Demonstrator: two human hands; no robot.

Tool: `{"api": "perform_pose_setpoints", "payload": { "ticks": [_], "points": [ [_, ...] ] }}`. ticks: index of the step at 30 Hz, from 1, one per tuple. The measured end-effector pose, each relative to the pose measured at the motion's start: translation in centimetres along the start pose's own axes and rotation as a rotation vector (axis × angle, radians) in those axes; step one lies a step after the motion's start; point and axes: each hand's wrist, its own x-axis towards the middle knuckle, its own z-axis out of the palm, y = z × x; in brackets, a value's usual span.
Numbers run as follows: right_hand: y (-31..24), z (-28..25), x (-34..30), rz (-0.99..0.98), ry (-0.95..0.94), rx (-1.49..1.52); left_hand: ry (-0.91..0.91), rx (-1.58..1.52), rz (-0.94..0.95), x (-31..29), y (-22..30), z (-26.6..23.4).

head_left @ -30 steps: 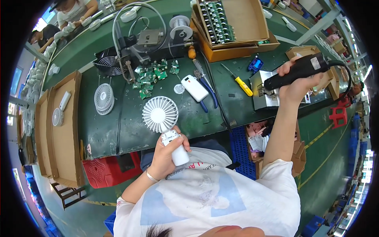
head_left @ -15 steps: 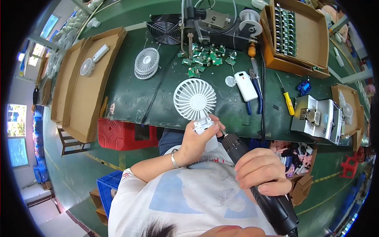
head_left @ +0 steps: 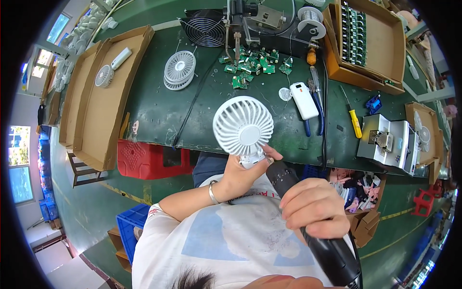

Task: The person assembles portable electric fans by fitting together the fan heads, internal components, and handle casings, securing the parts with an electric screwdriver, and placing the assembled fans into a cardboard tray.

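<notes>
A small white handheld fan [head_left: 250, 135] stands up from my left hand [head_left: 239, 178], whose fingers are closed round its neck and handle. The round grille is tilted, its slatted side toward me. In my right hand [head_left: 317, 208] is a black electric screwdriver [head_left: 283, 180], gripped round its body and pointing up and left. Its nose reaches the fan's neck beside my left fingertips; the bit's tip is hidden there, so I cannot tell whether it sits in a screw. Beyond the fan on the green bench [head_left: 202, 115] lies a pile of green circuit boards [head_left: 255, 63].
Stacked white fan heads [head_left: 180, 70] lie at the far left, near a cardboard tray [head_left: 103, 111]. Farther right are a white fan handle [head_left: 304, 101], blue-handled pliers [head_left: 319, 113], a yellow screwdriver [head_left: 355, 124] and a metal dispenser [head_left: 387, 144]. A soldering stand [head_left: 237, 38] is behind.
The fan's grille has turned and tipped toward me. The electric screwdriver has moved slightly up and left, and its bit, visible before, is now hidden at the fan's neck.
</notes>
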Motion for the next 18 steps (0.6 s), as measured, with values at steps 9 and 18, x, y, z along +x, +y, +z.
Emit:
{"api": "perform_pose_setpoints", "payload": {
  "ticks": [9, 18],
  "points": [
    [-0.9, 3.0, 1.4, -0.214, -0.083, 0.087, -0.156, 0.054, 0.141, -1.2, 2.1, -0.3],
    [-1.4, 3.7, 1.6, -0.253, -0.072, 0.058, -0.225, 0.069, 0.228, -1.4, 2.4, -0.4]
  ]
}}
